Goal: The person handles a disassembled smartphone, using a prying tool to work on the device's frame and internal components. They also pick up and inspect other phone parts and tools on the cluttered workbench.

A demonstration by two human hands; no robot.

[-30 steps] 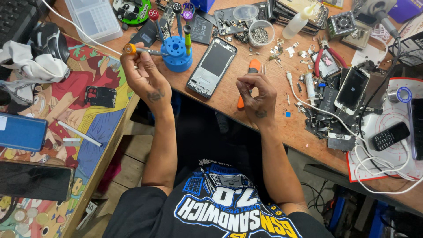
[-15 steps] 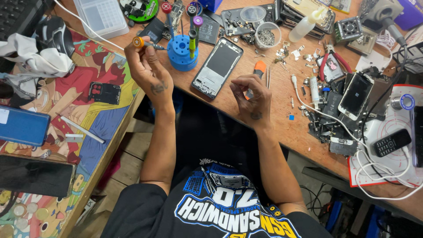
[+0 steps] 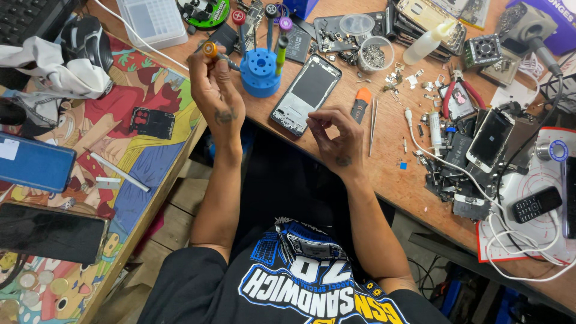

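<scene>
Across the far side of the view runs a cluttered wooden workbench [image 3: 384, 174], and at its left end a desk mat [image 3: 138, 150] printed with bright cartoon figures covers a second surface. On the mat lie a dark phone [image 3: 51, 231] near the left edge, a blue phone [image 3: 36, 165] just beyond it, and a small black phone back [image 3: 152, 122] closer to the bench. An open phone frame [image 3: 306, 93], screen side dark, lies tilted on the wood between the two hands. Just left of it stands a blue round tool holder [image 3: 259, 72] with several screwdrivers upright in it.

Left hand [image 3: 216, 90] is raised at the mat's far corner, fingers curled tight around a small screwdriver with an orange cap [image 3: 210, 49]; its shaft points right toward the holder. Half a second ago this hand held the same tool at much the same spot, so it has barely shifted. Right hand [image 3: 337, 135] hovers over the bench edge just near of the frame, thumb and fingertips pinched together; whether anything tiny sits between them cannot be told. It was closer to the orange-handled pry tool [image 3: 360, 105] before and has drawn slightly nearer the body. Thin tweezers [image 3: 373, 123] lie just right of that pry tool
</scene>
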